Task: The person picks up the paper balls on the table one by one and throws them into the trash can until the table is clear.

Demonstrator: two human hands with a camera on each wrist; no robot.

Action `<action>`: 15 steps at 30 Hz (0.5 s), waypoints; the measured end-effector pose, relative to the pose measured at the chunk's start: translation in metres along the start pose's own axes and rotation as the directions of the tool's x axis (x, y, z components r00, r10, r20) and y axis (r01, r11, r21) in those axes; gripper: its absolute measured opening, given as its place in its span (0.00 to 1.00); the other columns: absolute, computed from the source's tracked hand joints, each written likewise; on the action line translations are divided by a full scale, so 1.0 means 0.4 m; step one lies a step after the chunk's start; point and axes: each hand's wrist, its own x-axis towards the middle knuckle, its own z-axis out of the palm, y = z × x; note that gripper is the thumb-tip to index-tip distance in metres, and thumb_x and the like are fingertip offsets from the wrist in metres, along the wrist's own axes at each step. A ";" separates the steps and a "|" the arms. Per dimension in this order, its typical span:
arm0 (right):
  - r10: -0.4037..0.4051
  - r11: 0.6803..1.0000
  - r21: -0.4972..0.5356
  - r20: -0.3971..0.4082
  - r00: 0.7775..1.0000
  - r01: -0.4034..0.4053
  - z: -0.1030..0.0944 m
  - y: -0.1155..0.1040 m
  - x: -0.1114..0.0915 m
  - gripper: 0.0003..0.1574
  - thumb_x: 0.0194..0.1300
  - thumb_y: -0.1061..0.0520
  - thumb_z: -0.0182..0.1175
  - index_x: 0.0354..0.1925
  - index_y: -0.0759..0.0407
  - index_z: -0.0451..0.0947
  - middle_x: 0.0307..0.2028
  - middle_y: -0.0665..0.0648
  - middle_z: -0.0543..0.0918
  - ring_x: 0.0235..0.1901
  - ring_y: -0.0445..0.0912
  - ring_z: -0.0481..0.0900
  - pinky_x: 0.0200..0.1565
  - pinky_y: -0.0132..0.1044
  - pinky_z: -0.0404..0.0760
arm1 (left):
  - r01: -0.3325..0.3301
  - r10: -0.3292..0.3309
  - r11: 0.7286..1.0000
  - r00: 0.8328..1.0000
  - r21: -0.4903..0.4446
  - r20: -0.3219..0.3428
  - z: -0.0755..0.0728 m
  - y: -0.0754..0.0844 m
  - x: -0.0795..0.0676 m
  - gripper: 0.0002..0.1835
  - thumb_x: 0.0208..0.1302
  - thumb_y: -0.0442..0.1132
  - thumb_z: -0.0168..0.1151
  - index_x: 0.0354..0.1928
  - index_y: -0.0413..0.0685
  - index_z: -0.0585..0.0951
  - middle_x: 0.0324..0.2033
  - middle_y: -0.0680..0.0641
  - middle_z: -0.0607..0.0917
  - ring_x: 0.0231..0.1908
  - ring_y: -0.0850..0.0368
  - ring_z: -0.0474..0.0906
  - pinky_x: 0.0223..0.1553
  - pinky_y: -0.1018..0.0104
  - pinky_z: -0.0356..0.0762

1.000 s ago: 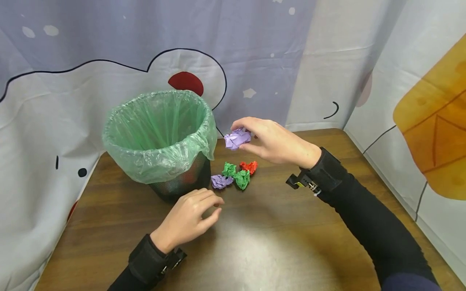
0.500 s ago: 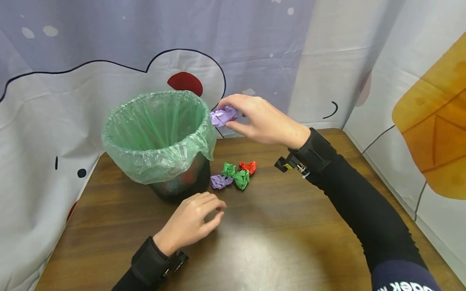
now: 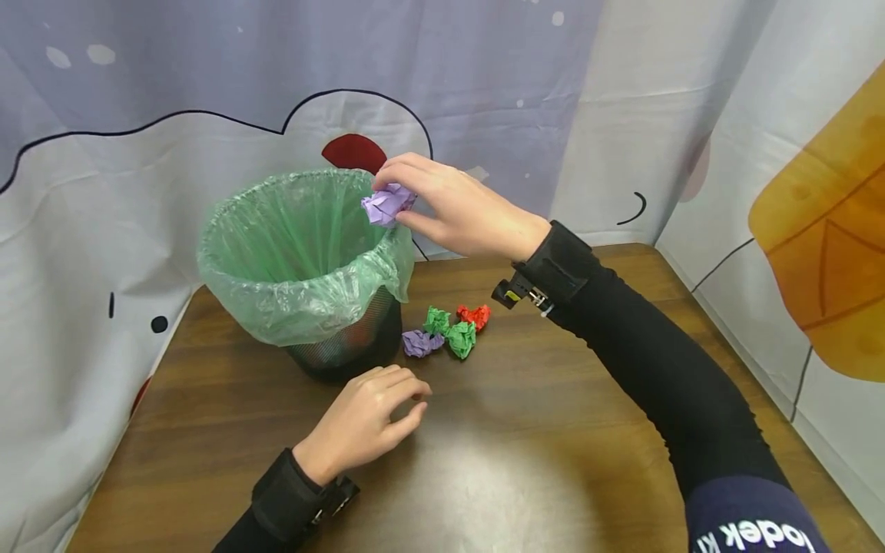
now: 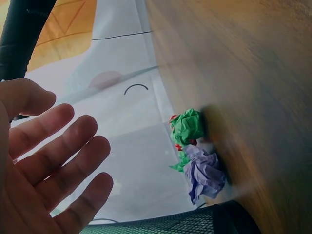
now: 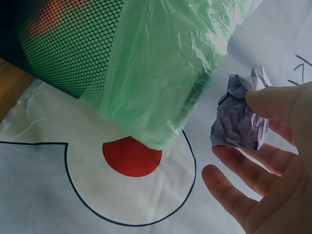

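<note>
My right hand (image 3: 463, 203) pinches a crumpled purple paper ball (image 3: 387, 205) between thumb and fingers, up at the right rim of the waste bin. A green plastic bag (image 3: 297, 299) lines that black mesh bin (image 3: 359, 338) and folds over its edge. In the right wrist view, the held paper ball (image 5: 241, 112) shows beside the bag's rim. My left hand (image 3: 366, 418) holds nothing; its fingers are relaxed, low in front of the bin. To the bin's right lie another purple paper ball (image 3: 420, 343), two green paper balls (image 3: 460, 339) and a red one (image 3: 473, 316).
All of this stands on a brown wooden table (image 3: 539, 445). A printed curtain (image 3: 498, 92) hangs behind the bin and along the right side. Through the bin's mesh a reddish shape (image 5: 46, 14) shows in the right wrist view.
My right hand has carried the purple paper ball up and left, from above the loose paper balls to the bin's rim. The left hand has barely shifted.
</note>
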 end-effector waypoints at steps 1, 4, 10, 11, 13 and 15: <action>-0.001 1.000 -0.005 0.006 1.000 0.001 0.002 -0.001 0.007 0.20 0.72 0.58 0.60 0.60 0.60 0.74 0.59 0.53 0.76 0.57 0.41 0.72 0.62 0.33 0.71 | 0.002 -0.002 1.000 1.000 0.001 0.003 -0.001 0.000 0.000 0.04 0.63 0.40 0.65 0.40 0.53 0.85 0.34 0.59 0.84 0.36 0.65 0.79 0.40 0.66 0.79; -0.005 1.000 -0.014 0.028 1.000 0.005 0.009 -0.005 0.026 0.21 0.72 0.58 0.59 0.61 0.59 0.73 0.59 0.53 0.76 0.56 0.40 0.72 0.61 0.32 0.71 | 0.011 -0.011 1.000 1.000 0.004 0.008 -0.002 0.001 -0.001 0.04 0.64 0.41 0.65 0.40 0.54 0.85 0.34 0.59 0.84 0.36 0.65 0.79 0.40 0.65 0.79; 0.030 0.999 -0.033 0.080 0.996 -0.027 0.019 -0.014 0.048 0.25 0.73 0.57 0.58 0.65 0.56 0.71 0.64 0.52 0.73 0.55 0.40 0.73 0.59 0.31 0.73 | 0.015 -0.015 1.000 1.000 -0.001 0.008 -0.001 0.004 -0.003 0.04 0.64 0.41 0.65 0.40 0.54 0.85 0.34 0.59 0.84 0.36 0.66 0.78 0.40 0.66 0.79; 0.036 0.999 -0.039 0.085 0.996 -0.032 0.020 -0.015 0.049 0.25 0.73 0.57 0.58 0.66 0.55 0.71 0.65 0.52 0.72 0.55 0.40 0.74 0.58 0.31 0.73 | 0.013 -0.013 1.000 1.000 -0.003 0.008 -0.001 0.004 -0.003 0.04 0.64 0.41 0.65 0.40 0.54 0.85 0.34 0.59 0.84 0.36 0.65 0.78 0.40 0.66 0.79; 0.046 0.998 -0.051 0.093 0.995 -0.041 0.021 -0.016 0.047 0.27 0.72 0.56 0.58 0.67 0.55 0.70 0.66 0.52 0.71 0.57 0.40 0.74 0.58 0.32 0.74 | 0.009 -0.009 1.000 1.000 -0.003 0.004 -0.001 0.004 -0.002 0.04 0.63 0.41 0.65 0.40 0.53 0.85 0.34 0.58 0.84 0.36 0.65 0.78 0.40 0.65 0.79; 0.048 0.998 -0.054 0.094 0.994 -0.043 0.021 -0.015 0.044 0.27 0.72 0.56 0.58 0.67 0.55 0.70 0.66 0.52 0.71 0.58 0.41 0.74 0.58 0.34 0.74 | 0.006 -0.006 1.000 1.000 -0.002 0.002 -0.002 0.004 0.000 0.05 0.63 0.40 0.66 0.40 0.53 0.85 0.34 0.58 0.84 0.36 0.65 0.78 0.40 0.65 0.79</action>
